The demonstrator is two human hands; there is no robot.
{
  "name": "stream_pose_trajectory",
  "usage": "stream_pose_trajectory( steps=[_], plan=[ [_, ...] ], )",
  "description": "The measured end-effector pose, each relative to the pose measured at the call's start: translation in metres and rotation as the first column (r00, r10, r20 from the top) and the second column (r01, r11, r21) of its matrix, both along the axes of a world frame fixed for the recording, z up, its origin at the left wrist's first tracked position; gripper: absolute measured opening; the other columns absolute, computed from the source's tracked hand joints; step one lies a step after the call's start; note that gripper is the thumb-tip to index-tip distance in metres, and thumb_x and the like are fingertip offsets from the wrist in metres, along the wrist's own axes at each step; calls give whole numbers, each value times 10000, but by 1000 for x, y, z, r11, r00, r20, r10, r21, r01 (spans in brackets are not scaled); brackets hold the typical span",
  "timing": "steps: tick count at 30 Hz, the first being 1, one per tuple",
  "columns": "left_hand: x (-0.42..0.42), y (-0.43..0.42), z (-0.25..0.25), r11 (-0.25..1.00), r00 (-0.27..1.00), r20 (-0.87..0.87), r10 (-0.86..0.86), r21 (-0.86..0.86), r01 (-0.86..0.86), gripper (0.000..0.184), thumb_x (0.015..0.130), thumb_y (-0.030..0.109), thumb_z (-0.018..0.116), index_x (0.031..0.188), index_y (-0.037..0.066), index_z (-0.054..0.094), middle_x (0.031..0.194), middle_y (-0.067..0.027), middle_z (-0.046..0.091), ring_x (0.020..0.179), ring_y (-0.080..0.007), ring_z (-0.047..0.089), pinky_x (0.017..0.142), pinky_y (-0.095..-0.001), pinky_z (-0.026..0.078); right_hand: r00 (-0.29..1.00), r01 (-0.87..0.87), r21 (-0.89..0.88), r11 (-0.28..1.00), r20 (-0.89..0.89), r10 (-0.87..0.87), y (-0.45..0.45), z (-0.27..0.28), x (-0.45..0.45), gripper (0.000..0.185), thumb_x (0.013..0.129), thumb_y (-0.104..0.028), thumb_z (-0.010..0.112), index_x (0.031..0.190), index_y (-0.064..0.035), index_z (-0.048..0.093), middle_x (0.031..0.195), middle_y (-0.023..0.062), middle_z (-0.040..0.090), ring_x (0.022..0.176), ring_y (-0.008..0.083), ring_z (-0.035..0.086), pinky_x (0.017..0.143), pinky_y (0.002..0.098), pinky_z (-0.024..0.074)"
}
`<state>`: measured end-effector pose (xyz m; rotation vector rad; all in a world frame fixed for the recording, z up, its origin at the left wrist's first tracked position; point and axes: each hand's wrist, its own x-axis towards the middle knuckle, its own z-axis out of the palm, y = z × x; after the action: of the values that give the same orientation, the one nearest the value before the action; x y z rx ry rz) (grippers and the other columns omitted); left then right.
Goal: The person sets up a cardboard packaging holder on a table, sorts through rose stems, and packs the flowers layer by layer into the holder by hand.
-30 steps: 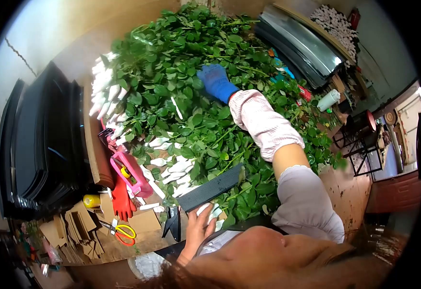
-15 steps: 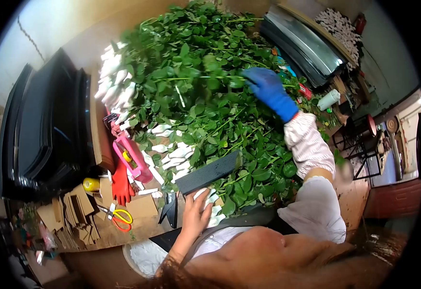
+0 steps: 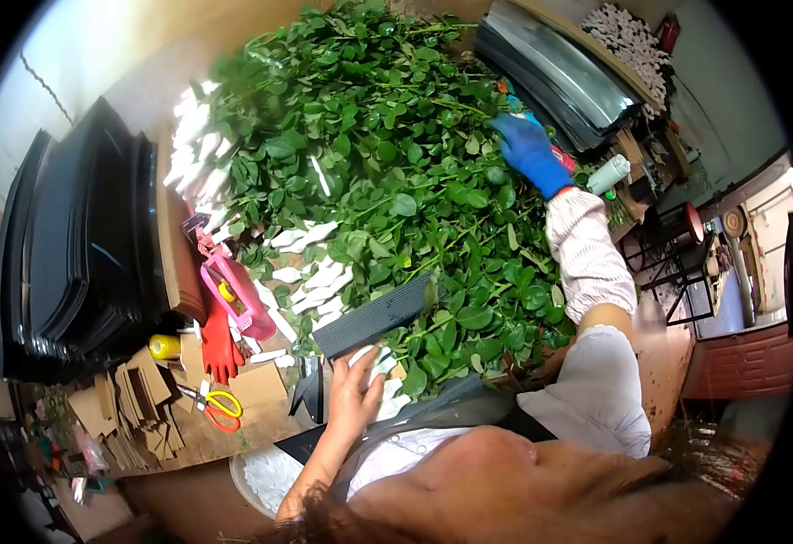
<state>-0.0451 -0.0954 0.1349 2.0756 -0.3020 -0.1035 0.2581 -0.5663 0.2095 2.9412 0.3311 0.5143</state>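
Observation:
My bare left hand (image 3: pixel 353 397) lies with fingers spread over white-sleeved flower buds (image 3: pixel 387 404), just below a dark ridged strip (image 3: pixel 374 315). At the right side of a large heap of leafy green stems (image 3: pixel 351 136) is my right hand (image 3: pixel 532 156) in a blue glove. Its fingers are smeared by motion, and whether they hold a stem cannot be made out. More white-sleeved buds (image 3: pixel 324 283) lie left of the ridged strip, and others (image 3: pixel 199 154) stick out from the heap's far left.
Left on the table are a pink tape dispenser (image 3: pixel 238 299), a red glove (image 3: pixel 220 344), yellow-and-orange-handled scissors (image 3: pixel 220 406), cardboard pieces (image 3: pixel 147 394) and a black stapler-like tool (image 3: pixel 308 390). Black sheets (image 3: pixel 93 245) stand at the far left. Curved sheets (image 3: pixel 555 77) stand at the back right.
My right hand has moved right, toward the heap's edge. The stem that stretched leftward from it no longer shows there. My left hand stays by the ridged strip.

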Motion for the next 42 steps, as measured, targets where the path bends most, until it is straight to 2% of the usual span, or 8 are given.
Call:
stream_pose_trajectory(
  steps=[4, 11, 23, 29, 35, 38, 40, 42],
  plan=[
    [0, 0, -3, 1000, 1000, -4, 9, -5, -9, 465, 854, 107, 769, 1302, 96, 645, 1285, -198, 550, 1119, -345, 587, 951, -385, 494, 1000, -20, 175, 984, -7, 21, 58, 3, 64, 497, 926, -285, 608, 1403, -165, 537, 1390, 132, 592, 1223, 329, 599, 1034, 447, 484],
    [0, 0, 5, 1000, 998, -59, -1, -21, 0, 443, 889, 144, 739, 1316, 120, 624, 1286, -208, 540, 1157, -401, 591, 938, -412, 515, 829, 438, -31, 899, -373, -416, 95, -31, 126, 612, 884, -437, 666, 1378, -107, 518, 1376, 133, 597, 1235, 330, 598, 1024, 444, 491],
    [2, 2, 2, 1000, 1000, -22, -6, -23, 6, 459, 880, 123, 746, 1324, 131, 629, 1253, -167, 557, 1093, -325, 617, 928, -381, 507, 968, 148, -16, 989, -201, -148, 96, 65, -66, 293, 989, -343, 571, 1224, -170, 608, 1076, 116, 695, 1011, 311, 673, 874, 452, 525],
    [0, 1, 0, 1000, 1000, 27, -6, -23, 7, 473, 876, 104, 744, 1332, 109, 615, 1230, -160, 565, 1061, -305, 606, 926, -378, 504, 997, 45, 111, 993, 59, -52, 17, 71, -128, 306, 958, -304, 617, 1251, -219, 643, 1109, 116, 696, 971, 333, 678, 845, 454, 537],
    [0, 0, -1, 999, 999, 35, 0, -34, 1, 477, 873, 98, 744, 1333, 102, 616, 1234, -157, 567, 1049, -289, 601, 924, -369, 503, 999, 35, 383, 923, -22, -28, -88, 69, -162, 334, 934, -187, 642, 1260, -116, 635, 1223, 121, 673, 1111, 347, 643, 911, 436, 529],
    [-1, -1, -1, 997, 1000, 15, 7, -76, -6, 487, 869, 95, 749, 1337, 89, 614, 1232, -167, 562, 1078, -298, 593, 958, -367, 489, 919, 337, -224, 914, -135, -372, -71, 75, -159, 344, 864, -230, 658, 1193, -131, 679, 1189, 140, 678, 1036, 339, 671, 877, 452, 539],
    [0, 0, -5, 999, 1000, 21, 0, -53, 1, 484, 864, 92, 754, 1329, 88, 619, 1237, -165, 551, 1114, -301, 585, 977, -363, 479, 979, 109, -202, 973, 189, -71, -77, 37, -125, 391, 813, -230, 667, 1196, -151, 680, 1174, 134, 684, 1023, 342, 674, 882, 454, 539],
    [-1, -2, 2, 999, 999, 46, 1, -46, 1, 467, 886, 111, 739, 1334, 104, 608, 1259, -177, 543, 1092, -321, 619, 934, -383, 522, 966, -199, 132, 971, 192, 172, 2, 39, -113, 374, 833, -244, 657, 1195, -153, 680, 1172, 121, 689, 1024, 342, 671, 902, 454, 534]
  ],
)
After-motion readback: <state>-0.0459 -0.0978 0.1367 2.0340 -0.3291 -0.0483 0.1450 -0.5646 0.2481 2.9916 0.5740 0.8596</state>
